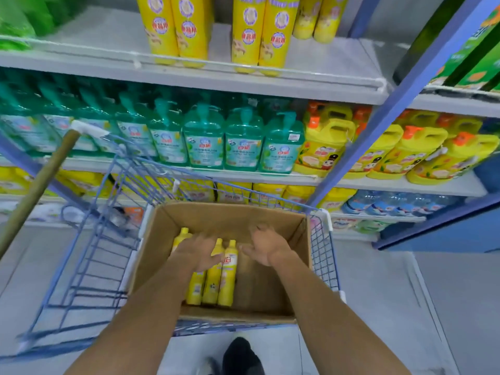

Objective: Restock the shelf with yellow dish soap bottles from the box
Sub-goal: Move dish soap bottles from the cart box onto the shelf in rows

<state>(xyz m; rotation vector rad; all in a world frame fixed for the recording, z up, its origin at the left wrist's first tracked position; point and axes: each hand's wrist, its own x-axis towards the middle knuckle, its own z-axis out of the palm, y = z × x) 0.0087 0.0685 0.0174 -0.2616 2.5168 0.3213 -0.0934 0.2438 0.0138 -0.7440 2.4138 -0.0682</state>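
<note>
low in the middle of the frame, both hands reach into the cardboard box (259, 290) that sits in the blue wire cart (89, 255). the left hand (197, 251) is spread flat, fingers released, over the yellow bottles (227, 277) lying side by side on the box floor; whether it touches them i cannot tell. the right hand (266, 246) is also released, palm turned inward just beside the rightmost bottle, grasping nothing. this looks like the pick-up step: no bottle is gripped yet. next, each hand would need to close around a bottle, lift it clear of the box walls, and carry it to the top shelf (332, 63) at the upper centre, where matching yellow bottles stand with bare space beside them.
</note>
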